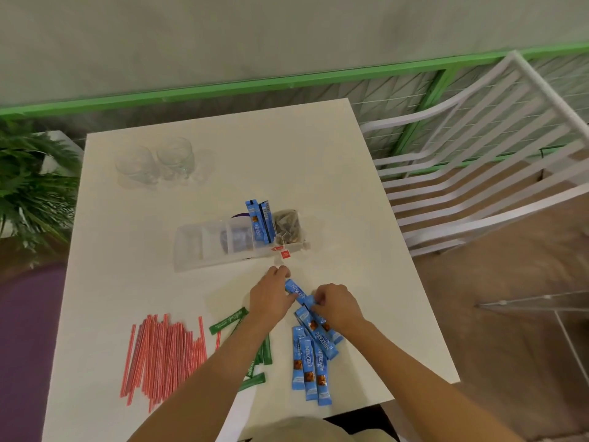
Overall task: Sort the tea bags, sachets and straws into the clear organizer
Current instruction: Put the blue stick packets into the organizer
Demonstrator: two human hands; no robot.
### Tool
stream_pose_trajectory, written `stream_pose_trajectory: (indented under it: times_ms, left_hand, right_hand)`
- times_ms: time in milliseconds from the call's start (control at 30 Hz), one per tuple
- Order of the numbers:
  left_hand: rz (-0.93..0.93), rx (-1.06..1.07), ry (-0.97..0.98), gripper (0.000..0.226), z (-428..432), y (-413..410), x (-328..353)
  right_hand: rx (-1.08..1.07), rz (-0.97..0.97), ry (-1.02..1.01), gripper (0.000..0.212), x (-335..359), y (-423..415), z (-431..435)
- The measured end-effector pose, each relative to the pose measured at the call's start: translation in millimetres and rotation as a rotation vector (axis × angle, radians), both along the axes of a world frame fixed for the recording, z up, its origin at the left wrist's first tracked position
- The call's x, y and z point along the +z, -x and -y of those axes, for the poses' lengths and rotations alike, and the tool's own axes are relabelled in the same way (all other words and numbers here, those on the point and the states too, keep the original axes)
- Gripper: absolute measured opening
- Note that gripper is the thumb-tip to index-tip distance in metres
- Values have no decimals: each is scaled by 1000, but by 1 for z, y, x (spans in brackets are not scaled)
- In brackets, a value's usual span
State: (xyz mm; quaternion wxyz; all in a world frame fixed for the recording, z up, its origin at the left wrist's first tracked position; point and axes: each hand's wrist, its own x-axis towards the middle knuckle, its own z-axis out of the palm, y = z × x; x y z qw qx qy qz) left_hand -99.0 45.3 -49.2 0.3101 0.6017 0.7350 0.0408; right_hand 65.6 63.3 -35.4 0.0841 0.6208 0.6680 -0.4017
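At the near left, red straws (165, 355) lie in a loose fan, their outer ends close to the left edge of the desk (127, 250). Just right of them, green sachets (228, 320) lie scattered, partly under the left forearm. Further right, a pile of blue sachets (310, 362) runs down almost to the near edge, with bare desk between it and the right edge. Above the pile the two hands meet. The left hand (271, 296) has thumb and curled fingers on the far end of one sachet (295, 290), and the right hand (338, 306) pinches its near end with bent fingers. A narrow strip of bare desk separates the hands from the organizer (204, 247), where a red tag (284, 254) hangs over the near wall. The right end compartment holds tea bags (288, 226). The next one holds upright sachets (259, 221) leaning above the rim. Wide bare desk lies left of the organizer and beyond it. Two glasses (156, 164) stand near the far left corner. A white chair (462, 173) stands just off the right edge, and a plant (28, 186) off the left.
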Motion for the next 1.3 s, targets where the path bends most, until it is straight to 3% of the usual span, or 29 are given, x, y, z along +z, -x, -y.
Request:
stream_pose_trajectory:
  times_ms: [233,533,667,867,1067,1300]
  left_hand:
    - [318,250,-31,17,5,3,1]
    - [491,313,-153,2,9,29,36]
    - [500,336,-225,5,-1,48,53]
    - [458,346,-338,6,-26,74,76]
    - [437,335,-403,9,-50,90,86]
    - [417,298,-420,6,-79,102,90]
  right_hand:
    - [-92,-197,-7,9,-5,-6,-1]
    - [-64,-370,-65,10,30,3,-35]
    - [-39,-430,-129,9,54,22,-58]
    - [-16,-490,-189,27,85,51,-91]
    - [-2,-540,-210,7,95,73,-116]
    - [10,-542,-239,8,96,94,-141]
